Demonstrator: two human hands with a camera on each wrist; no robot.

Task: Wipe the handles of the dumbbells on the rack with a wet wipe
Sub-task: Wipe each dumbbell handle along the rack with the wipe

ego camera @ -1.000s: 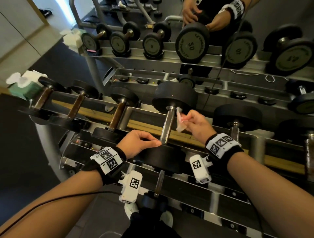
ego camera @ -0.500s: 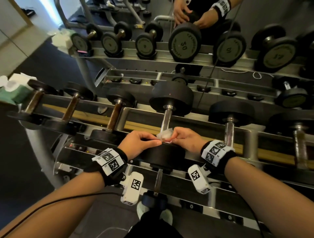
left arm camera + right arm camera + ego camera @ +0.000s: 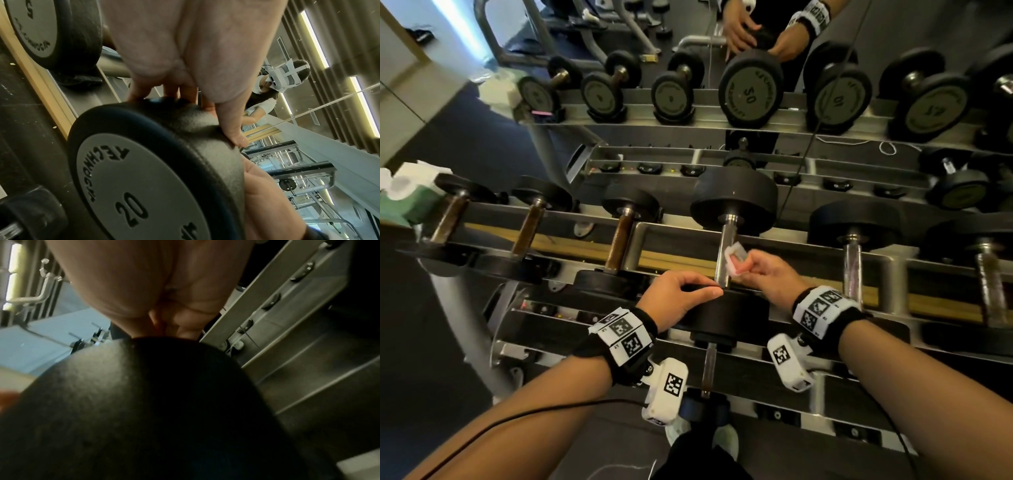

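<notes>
Dumbbells sit in a row on the rack [image 3: 887,270]: six on the top tier in the head view, three rusty-handled at left. The fourth dumbbell [image 3: 734,202], marked 20 on its near plate, has a bright handle [image 3: 725,253]. The right hand [image 3: 767,270] pinches one white wet wipe [image 3: 734,258] against that handle's right side. The left hand [image 3: 676,301] curls thumb and fingers over the near plate [image 3: 148,162], gripping its rim. A green tissue box [image 3: 410,202] stands far left.
</notes>
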